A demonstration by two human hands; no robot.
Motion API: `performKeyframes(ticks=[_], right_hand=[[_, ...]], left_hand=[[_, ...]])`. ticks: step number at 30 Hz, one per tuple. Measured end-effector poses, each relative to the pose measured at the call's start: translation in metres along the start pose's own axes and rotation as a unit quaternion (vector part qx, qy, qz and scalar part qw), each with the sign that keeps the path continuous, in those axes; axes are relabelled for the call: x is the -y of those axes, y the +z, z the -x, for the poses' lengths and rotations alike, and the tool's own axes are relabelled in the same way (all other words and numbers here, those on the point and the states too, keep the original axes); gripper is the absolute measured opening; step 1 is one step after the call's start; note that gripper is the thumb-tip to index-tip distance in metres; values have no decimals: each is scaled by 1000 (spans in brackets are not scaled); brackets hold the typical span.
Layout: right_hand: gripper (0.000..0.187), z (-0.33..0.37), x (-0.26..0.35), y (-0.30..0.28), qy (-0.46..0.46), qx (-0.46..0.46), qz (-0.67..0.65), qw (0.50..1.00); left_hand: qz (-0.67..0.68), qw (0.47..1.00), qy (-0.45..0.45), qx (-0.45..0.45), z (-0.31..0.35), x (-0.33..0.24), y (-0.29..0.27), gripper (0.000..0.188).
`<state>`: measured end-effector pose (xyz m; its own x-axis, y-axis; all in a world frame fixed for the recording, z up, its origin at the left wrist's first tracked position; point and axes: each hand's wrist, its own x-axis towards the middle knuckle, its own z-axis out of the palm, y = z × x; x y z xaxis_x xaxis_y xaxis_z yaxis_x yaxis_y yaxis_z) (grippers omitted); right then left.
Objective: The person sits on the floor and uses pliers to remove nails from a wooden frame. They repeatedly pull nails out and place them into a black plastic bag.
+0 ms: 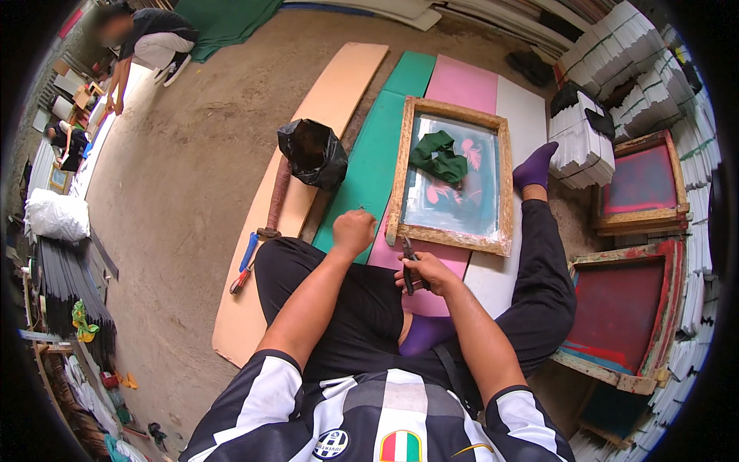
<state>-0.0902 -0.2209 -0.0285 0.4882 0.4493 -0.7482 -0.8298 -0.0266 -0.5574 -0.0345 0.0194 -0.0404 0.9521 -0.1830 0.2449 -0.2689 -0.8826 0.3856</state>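
Observation:
My right hand [435, 275] is closed round a pair of dark pliers [409, 263], whose jaws point up toward the near edge of a wooden-framed printing screen [450, 236]. To its left, my left hand [354, 233] makes a fist over the green board [356, 165]; whatever its fingers may pinch is too small to make out. A crumpled dark green cloth [439, 156] lies on the screen's mesh, which bears pink floral shapes. Beyond my left hand stands a black plastic bag [331, 165] with its mouth open.
By my left knee lie a hammer-like tool with a brown wrapped handle [279, 194] and a blue-handled tool [250, 250]. Peach, green, pink and white boards spread under me. More framed screens [635, 185] and stacked white bundles [581, 142] stand at right. Another person [158, 35] crouches far left.

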Motion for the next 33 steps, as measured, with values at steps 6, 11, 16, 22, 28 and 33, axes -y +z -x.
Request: performKeyframes(ticks=[6, 11, 16, 22, 28, 33], right_hand=[[28, 2, 10, -32, 16, -61, 60, 996], [32, 7, 22, -46, 50, -84, 82, 992], [32, 8, 30, -57, 66, -71, 111, 989], [34, 6, 50, -66, 112, -51, 145, 982], [37, -5, 57, -80, 173, -23, 152, 973], [36, -3, 45, -65, 94, -88, 222, 966]], left_hand=[[-96, 956, -216, 172, -9, 3, -15, 25], [-43, 963, -210, 162, -8, -10, -6, 37], [4, 969, -182, 167, -6, -18, -4, 41], [10, 975, -169, 141, -5, -19, -1, 39], [19, 977, -156, 143, -6, -27, 1, 39], [31, 980, -145, 134, -7, -27, 6, 39]])
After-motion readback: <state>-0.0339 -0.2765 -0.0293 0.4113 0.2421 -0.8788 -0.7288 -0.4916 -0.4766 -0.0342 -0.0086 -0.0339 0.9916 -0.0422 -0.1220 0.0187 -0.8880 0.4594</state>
